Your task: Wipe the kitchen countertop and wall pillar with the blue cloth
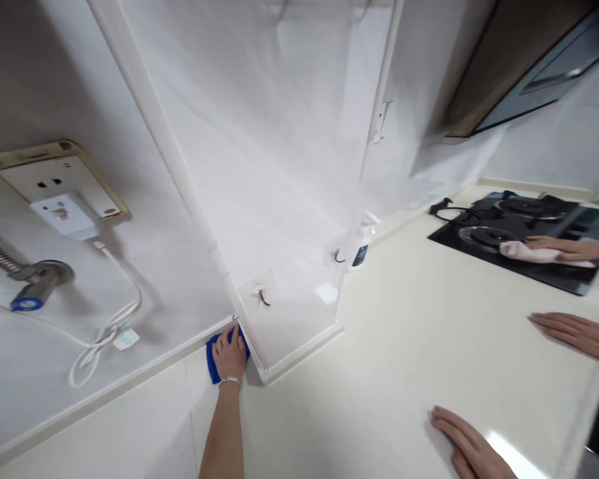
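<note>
My left hand [229, 356] presses a blue cloth [212, 362] into the corner where the countertop meets the wall and the side of the white pillar. Its fingers are bent over the cloth, and the index finger points up the corner. A bracelet circles that wrist. My right hand [472, 442] rests on the pale countertop [379, 372] at the bottom right, fingers stretched out and holding nothing.
A co-worker's hand [569, 249] holds a white cloth [522, 251] on the black gas hob [509, 259]; their other hand [576, 332] lies on the counter. A spray bottle [363, 243] stands behind the pillar [289, 319]. Left wall: socket with charger [67, 214], cable [97, 342], valve [40, 286].
</note>
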`<state>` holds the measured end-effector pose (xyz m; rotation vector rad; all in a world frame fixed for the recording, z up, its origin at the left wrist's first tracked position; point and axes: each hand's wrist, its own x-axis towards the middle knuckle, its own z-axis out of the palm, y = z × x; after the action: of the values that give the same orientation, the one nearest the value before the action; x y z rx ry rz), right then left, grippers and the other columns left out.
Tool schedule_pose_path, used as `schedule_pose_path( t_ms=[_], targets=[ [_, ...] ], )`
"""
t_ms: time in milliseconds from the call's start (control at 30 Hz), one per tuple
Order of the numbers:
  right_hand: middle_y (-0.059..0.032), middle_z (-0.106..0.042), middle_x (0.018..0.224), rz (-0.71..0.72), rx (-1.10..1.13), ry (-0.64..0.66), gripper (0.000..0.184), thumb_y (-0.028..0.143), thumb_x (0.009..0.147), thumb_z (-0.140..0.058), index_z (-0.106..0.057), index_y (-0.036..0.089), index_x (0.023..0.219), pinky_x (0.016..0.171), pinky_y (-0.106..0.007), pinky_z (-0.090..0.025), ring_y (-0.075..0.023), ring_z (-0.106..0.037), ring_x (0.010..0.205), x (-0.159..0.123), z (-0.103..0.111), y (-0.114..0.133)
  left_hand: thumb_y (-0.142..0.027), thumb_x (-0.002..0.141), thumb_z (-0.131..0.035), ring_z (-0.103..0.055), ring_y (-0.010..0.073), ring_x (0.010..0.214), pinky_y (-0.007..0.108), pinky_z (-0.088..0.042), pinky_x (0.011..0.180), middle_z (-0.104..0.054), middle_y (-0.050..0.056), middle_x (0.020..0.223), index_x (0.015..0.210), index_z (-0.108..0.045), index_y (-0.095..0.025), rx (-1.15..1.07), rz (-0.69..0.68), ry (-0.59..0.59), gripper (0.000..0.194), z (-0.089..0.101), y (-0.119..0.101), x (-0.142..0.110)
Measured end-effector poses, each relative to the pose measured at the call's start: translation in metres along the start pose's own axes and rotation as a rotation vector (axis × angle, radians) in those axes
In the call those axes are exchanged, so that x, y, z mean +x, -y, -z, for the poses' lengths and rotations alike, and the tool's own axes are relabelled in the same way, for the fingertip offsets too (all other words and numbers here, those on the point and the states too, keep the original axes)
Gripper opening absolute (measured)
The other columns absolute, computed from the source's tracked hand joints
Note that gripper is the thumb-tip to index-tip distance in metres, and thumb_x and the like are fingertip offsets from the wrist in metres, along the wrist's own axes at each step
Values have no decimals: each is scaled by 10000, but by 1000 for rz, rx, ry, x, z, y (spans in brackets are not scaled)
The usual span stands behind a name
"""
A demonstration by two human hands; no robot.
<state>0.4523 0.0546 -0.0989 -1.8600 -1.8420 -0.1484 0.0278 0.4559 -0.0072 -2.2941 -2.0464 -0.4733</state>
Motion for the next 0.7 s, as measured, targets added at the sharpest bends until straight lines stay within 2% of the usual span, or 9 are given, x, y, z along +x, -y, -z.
schedule_pose_path(
  t_ms=[100, 233, 467, 700],
  targets=[
    [-82, -491, 1456, -38, 16, 31, 475, 244, 897, -472, -502, 255, 1371, 1047, -428, -533, -257, -548, 1281, 0, -1, 1, -340, 944, -294, -446, 285, 1375, 561, -310, 1178, -539, 114, 1470, 1423, -468, -265, -19, -11, -6, 516, -1, 0, -2],
    [-92, -500, 1442, -44, 46, 14, 459, 230, 893, -468, -520, 236, 1348, 1074, -415, -505, -246, -523, 1301, 0, -6, 0, -312, 937, -311, -399, 265, 1421, 533, -288, 1204, -501, 74, 1519, 1420, -472, -271, -38, -69, -1, 510, 6, 2, -29],
    [-108, -521, 1410, -5, 50, -71, 463, 183, 881, -453, -521, 212, 1338, 1077, -424, -493, -239, -523, 1288, 4, -16, 2, -299, 933, -319, -432, 249, 1410, 528, -340, 1188, -530, 51, 1496, 1392, -498, -294, -44, -103, -8, 493, 27, 0, -105],
    [-116, -532, 1394, 22, 67, -105, 461, 158, 867, -442, -535, 190, 1317, 1049, -420, -511, -245, -531, 1269, 6, -20, 2, -323, 944, -304, -428, 257, 1417, 537, -352, 1184, -512, 46, 1511, 1415, -465, -296, -16, -81, -1, 498, 43, -26, -191]
  ],
)
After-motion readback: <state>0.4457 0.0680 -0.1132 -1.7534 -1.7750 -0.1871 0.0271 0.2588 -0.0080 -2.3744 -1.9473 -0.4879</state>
